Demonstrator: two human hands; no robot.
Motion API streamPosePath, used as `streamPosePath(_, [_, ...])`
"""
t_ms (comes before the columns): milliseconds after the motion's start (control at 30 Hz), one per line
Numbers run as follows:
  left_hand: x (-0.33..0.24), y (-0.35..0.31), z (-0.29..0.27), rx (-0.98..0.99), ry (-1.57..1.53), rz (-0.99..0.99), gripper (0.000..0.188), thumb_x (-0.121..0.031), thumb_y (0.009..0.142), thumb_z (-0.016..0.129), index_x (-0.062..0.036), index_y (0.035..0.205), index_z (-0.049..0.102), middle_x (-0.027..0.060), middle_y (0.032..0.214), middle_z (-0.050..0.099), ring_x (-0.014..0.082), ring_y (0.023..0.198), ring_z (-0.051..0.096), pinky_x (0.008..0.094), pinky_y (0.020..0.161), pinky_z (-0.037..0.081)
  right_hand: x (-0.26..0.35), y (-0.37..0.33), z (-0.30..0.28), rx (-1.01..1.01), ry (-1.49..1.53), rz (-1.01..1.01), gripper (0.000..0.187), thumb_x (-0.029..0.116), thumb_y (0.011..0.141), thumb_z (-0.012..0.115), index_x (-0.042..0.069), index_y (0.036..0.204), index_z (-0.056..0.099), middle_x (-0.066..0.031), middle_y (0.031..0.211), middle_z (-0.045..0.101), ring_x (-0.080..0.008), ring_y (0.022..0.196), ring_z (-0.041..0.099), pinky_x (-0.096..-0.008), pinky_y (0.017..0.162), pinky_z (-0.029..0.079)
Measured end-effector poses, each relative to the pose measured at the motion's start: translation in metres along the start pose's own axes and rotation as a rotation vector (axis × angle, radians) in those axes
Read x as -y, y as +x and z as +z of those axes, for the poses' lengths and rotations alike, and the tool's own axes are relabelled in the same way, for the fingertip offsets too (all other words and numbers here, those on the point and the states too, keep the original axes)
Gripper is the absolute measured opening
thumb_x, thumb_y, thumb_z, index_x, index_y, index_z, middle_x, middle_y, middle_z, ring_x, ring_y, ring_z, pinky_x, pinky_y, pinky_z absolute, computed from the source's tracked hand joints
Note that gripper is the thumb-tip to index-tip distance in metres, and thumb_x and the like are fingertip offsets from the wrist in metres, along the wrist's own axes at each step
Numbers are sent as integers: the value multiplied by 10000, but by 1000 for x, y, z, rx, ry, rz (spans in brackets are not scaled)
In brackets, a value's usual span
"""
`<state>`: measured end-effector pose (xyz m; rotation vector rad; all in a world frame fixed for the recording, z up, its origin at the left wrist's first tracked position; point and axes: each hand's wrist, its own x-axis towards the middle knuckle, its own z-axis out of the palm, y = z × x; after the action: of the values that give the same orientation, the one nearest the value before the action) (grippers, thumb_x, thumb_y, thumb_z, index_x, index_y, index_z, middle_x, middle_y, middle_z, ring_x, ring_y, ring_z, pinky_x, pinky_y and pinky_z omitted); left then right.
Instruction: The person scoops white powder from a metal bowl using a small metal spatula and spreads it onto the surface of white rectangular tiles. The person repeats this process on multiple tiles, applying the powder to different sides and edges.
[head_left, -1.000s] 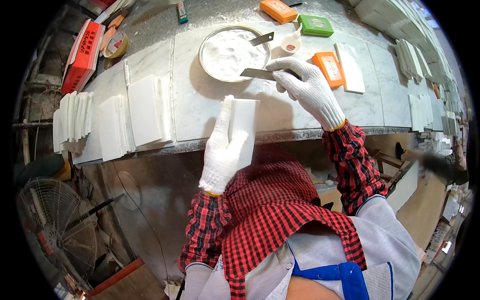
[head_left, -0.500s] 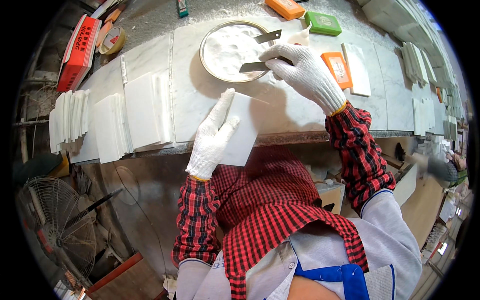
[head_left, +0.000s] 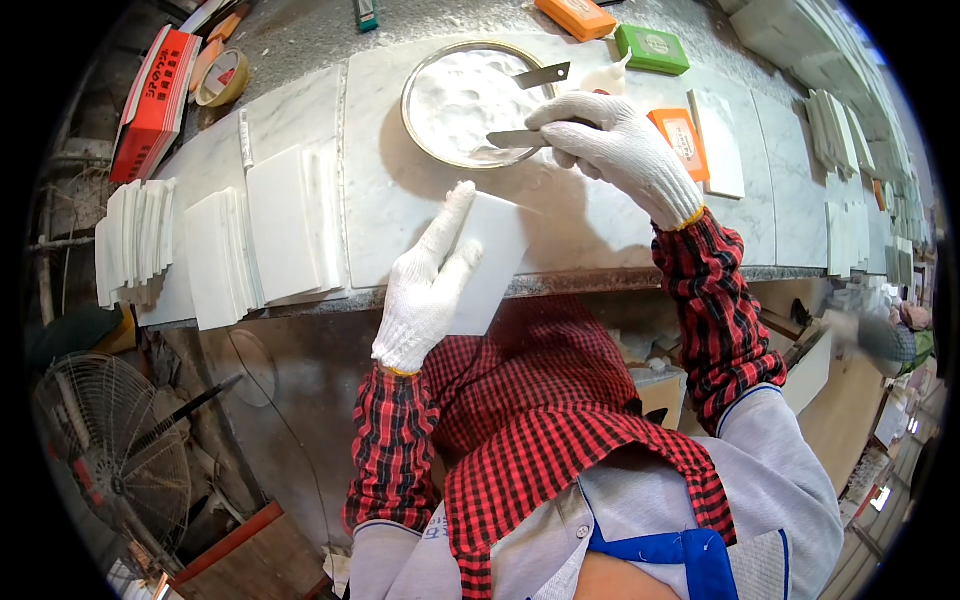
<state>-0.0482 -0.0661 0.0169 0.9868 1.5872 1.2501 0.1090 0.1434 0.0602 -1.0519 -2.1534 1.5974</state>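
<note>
My left hand (head_left: 430, 275), in a white knit glove, is closed on a white stone tile (head_left: 490, 255) that reaches over the bench's front edge. Its fingers lie along the tile's left side. Between the fingers and thumb of my gloved right hand (head_left: 620, 150) is a flat metal blade (head_left: 515, 139). The blade's tip is over the near rim of a round metal pan (head_left: 404, 115) filled with white powder (head_left: 465, 105). A second blade (head_left: 543, 75) with a hole rests across the pan's right rim.
Tile stacks (head_left: 290, 225) stand along the bench's left. An orange box (head_left: 680, 140) and a white slab (head_left: 716, 145) lie right of my right hand. A green box (head_left: 652, 50) and a pale bottle (head_left: 607, 78) are behind the pan. A red box (head_left: 157, 105) stands far left; a fan (head_left: 115, 450) is below.
My right hand has shifted slightly right and nearer to me, and the blade in it has turned a little. My left hand and the tile have tilted slightly.
</note>
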Motion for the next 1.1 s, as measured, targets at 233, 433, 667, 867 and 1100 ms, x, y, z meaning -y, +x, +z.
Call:
streamPosePath(233, [-21,-4,-6,-79,42,-25,562,-27,974,594,-25,1520,460,183,1547,495,220,1421,474,321,1137,399,5,-14,-1,29,151,-3,283,219,959,629,35,1143,740,9,757,645,-47,637,533,-214,556,425])
streamPosePath(433, [-36,8,-16,-69,83,-6,556,-23,977,601,-12,1515,463,155,1539,508,193,1398,487,317,1134,401,16,-13,-1,31,188,-5,273,217,972,623,33,1143,732,0,765,648,-47,638,533,-215,549,419])
streamPosePath(667, [-62,30,-33,41,84,-41,575,-30,982,610,12,1528,434,144,1560,480,197,1429,450,336,1170,369,32,-4,-8,15,194,-32,275,208,975,621,23,1147,730,-12,750,652,-52,625,538,-218,545,424])
streamPosePath(867, [-56,46,-37,71,42,16,573,-15,963,619,-20,1516,468,130,1508,548,169,1361,511,309,1116,418,34,6,-12,11,173,-24,267,212,966,631,33,1130,741,-6,745,651,-51,623,532,-216,551,426])
streamPosePath(1100, [-51,56,-43,125,-35,-86,611,-5,967,612,-3,1545,411,124,1559,483,175,1394,478,304,1136,403,41,14,-18,28,90,-36,244,198,965,638,53,1129,747,10,750,648,-42,635,530,-215,548,419])
